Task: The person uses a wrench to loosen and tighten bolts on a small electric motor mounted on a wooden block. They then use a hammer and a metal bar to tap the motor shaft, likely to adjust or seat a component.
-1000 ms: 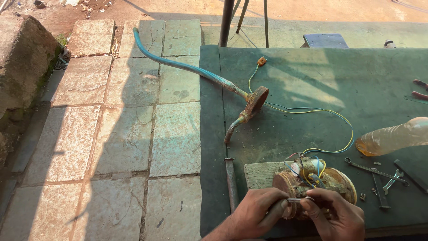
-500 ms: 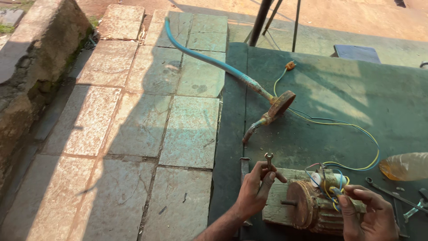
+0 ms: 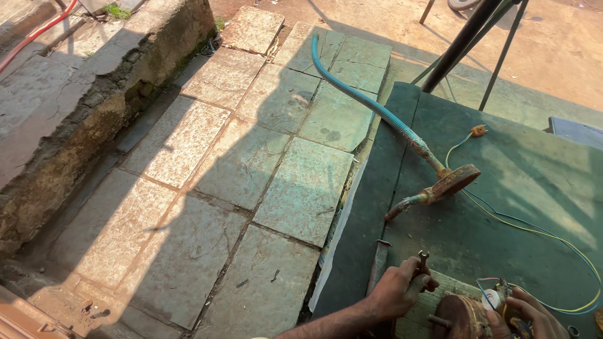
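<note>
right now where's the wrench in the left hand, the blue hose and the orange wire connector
wrench (image 3: 422, 261), head view, on its open jaw above the fist
blue hose (image 3: 352, 90), head view, on its mid-length over the paving
orange wire connector (image 3: 479, 130), head view, on its body

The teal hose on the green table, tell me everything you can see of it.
The hose is a ribbed teal tube, plastic by its look. It curves from the stone paving up onto the green table, its far end lying on the slabs. On the table it joins a rusty metal pipe that ends at a round rusted disc, from which a short bent spout sticks out. No hand touches it.
</note>
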